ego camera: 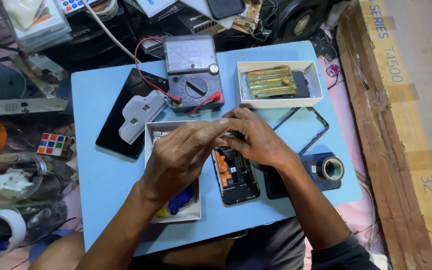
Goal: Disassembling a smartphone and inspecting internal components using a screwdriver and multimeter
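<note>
An opened phone (236, 175) with its back off lies on the small blue table (101, 175), orange and black parts showing inside. My right hand (256, 137) rests on the phone's top end, fingers curled over it. My left hand (181, 155) hovers just left of it, above a white tray (151, 131), its fingertips pinched together and meeting the right hand's fingers. Whether a small part sits between the fingertips is hidden.
An analog multimeter (192, 72) with red leads stands at the back. A white box (278, 82) of tools is back right. A black screen panel (121, 117) with a grey plastic piece (141, 115) lies left. A phone frame (311, 127) and tape roll (332, 168) sit right.
</note>
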